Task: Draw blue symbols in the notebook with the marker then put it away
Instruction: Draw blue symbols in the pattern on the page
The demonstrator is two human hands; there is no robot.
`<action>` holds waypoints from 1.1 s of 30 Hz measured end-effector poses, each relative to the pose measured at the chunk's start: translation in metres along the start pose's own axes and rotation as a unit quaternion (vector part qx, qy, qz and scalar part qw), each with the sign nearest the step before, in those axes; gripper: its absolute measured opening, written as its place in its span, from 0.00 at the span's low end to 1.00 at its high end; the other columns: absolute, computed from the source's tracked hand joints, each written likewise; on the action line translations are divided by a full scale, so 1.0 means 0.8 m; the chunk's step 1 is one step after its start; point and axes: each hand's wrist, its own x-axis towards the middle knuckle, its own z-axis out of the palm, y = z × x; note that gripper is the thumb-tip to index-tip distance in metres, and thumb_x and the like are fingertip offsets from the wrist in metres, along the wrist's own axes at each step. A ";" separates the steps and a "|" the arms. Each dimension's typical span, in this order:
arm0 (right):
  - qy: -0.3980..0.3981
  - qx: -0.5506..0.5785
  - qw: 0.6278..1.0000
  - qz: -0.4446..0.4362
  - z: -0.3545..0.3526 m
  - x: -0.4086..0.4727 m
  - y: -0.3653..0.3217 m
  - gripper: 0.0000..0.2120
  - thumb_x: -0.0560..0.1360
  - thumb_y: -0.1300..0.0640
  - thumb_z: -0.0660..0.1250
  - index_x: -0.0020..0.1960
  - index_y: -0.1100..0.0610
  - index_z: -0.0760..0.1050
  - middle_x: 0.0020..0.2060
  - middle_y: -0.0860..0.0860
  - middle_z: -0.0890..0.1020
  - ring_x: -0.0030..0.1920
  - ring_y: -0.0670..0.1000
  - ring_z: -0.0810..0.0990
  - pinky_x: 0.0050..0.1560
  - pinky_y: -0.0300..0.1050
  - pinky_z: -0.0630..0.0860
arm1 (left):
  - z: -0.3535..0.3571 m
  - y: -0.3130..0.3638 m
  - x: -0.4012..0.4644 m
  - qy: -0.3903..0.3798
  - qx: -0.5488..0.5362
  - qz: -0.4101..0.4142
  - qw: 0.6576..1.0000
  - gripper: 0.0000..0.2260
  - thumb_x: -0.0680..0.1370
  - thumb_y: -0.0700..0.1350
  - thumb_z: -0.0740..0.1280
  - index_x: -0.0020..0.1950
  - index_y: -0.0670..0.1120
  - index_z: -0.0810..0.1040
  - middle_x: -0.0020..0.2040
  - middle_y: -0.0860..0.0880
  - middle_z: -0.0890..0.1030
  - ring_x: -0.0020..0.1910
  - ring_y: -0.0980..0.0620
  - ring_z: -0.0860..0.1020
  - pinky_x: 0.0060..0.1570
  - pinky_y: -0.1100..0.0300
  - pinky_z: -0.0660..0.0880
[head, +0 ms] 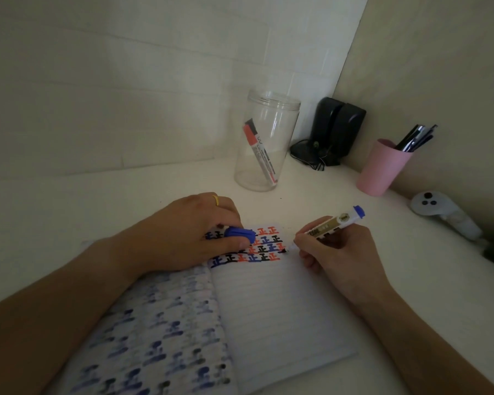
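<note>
An open lined notebook lies on the white desk. Rows of blue, red and black symbols fill the top of its right page. My right hand grips the blue marker, whose tip touches the page at the right end of the third row. My left hand rests on the top of the notebook and pinches the blue marker cap. A clear jar behind the notebook holds a red marker.
A pink cup of dark pens stands at the right by the wall. Black speakers sit in the corner behind the jar. A white controller lies at the far right. The left page shows bleed-through ink marks.
</note>
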 end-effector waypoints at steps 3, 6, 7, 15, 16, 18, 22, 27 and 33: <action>-0.012 0.006 1.000 -0.004 -0.001 -0.002 -0.003 0.03 0.71 0.62 0.74 0.39 0.57 0.84 0.30 0.55 0.85 0.30 0.52 0.83 0.36 0.45 0.81 | 0.000 0.000 0.000 -0.002 0.002 0.000 1.000 0.17 0.79 0.64 0.61 0.53 0.55 0.83 0.52 0.60 0.80 0.51 0.59 0.77 0.52 0.56 0.75; -0.018 0.002 1.000 -0.006 -0.001 -0.002 -0.004 0.03 0.71 0.63 0.74 0.38 0.58 0.83 0.29 0.55 0.84 0.29 0.51 0.82 0.35 0.44 0.80 | 0.000 0.000 0.000 0.002 0.002 0.003 1.000 0.17 0.79 0.64 0.62 0.53 0.55 0.83 0.52 0.59 0.81 0.51 0.57 0.78 0.52 0.56 0.75; -0.018 0.000 1.000 -0.006 -0.001 -0.002 -0.004 0.03 0.70 0.63 0.74 0.38 0.58 0.83 0.28 0.54 0.84 0.29 0.50 0.81 0.35 0.44 0.79 | 0.000 0.000 0.000 0.003 0.004 0.005 1.000 0.17 0.79 0.64 0.62 0.53 0.54 0.83 0.52 0.59 0.81 0.51 0.56 0.78 0.52 0.55 0.75; -0.009 0.000 1.000 0.002 0.000 -0.002 -0.003 0.03 0.70 0.62 0.73 0.38 0.58 0.83 0.27 0.52 0.83 0.28 0.48 0.80 0.35 0.44 0.77 | 0.000 0.000 0.000 0.002 0.004 0.001 1.000 0.17 0.78 0.64 0.62 0.53 0.55 0.83 0.52 0.59 0.81 0.50 0.57 0.77 0.52 0.56 0.75; -0.005 -0.002 1.000 0.004 0.000 -0.001 -0.002 0.03 0.70 0.62 0.73 0.38 0.58 0.83 0.27 0.52 0.83 0.27 0.47 0.80 0.35 0.43 0.77 | 0.000 0.000 0.000 0.001 0.005 0.000 1.000 0.17 0.79 0.64 0.62 0.53 0.55 0.83 0.51 0.59 0.81 0.50 0.57 0.77 0.52 0.57 0.75; -0.002 0.002 1.000 0.005 -0.001 0.000 -0.002 0.03 0.71 0.62 0.73 0.38 0.58 0.83 0.27 0.52 0.83 0.27 0.47 0.80 0.34 0.41 0.77 | 0.000 0.000 0.000 -0.002 0.007 -0.001 1.000 0.17 0.79 0.64 0.61 0.53 0.55 0.83 0.52 0.59 0.81 0.51 0.57 0.77 0.52 0.57 0.75; -0.027 0.025 0.999 -0.016 -0.002 -0.002 -0.006 0.03 0.72 0.64 0.73 0.39 0.60 0.83 0.28 0.54 0.84 0.28 0.48 0.81 0.32 0.38 0.77 | -0.001 0.000 0.000 0.000 0.004 -0.001 1.000 0.17 0.78 0.64 0.61 0.53 0.55 0.83 0.51 0.59 0.81 0.51 0.57 0.77 0.52 0.57 0.75; -0.040 0.001 0.999 -0.021 -0.002 -0.003 -0.006 0.03 0.71 0.63 0.73 0.38 0.59 0.83 0.28 0.54 0.84 0.29 0.49 0.81 0.33 0.41 0.78 | 0.000 0.000 0.000 0.004 0.004 0.001 1.000 0.17 0.79 0.64 0.62 0.52 0.55 0.83 0.51 0.59 0.81 0.51 0.57 0.77 0.52 0.56 0.75; -0.053 0.012 0.998 -0.027 -0.002 -0.006 -0.010 0.03 0.72 0.64 0.73 0.39 0.61 0.83 0.27 0.53 0.83 0.28 0.47 0.80 0.32 0.36 0.76 | 0.000 -0.001 0.000 0.003 0.004 -0.001 1.000 0.16 0.79 0.64 0.62 0.53 0.55 0.83 0.51 0.59 0.81 0.51 0.57 0.77 0.52 0.56 0.75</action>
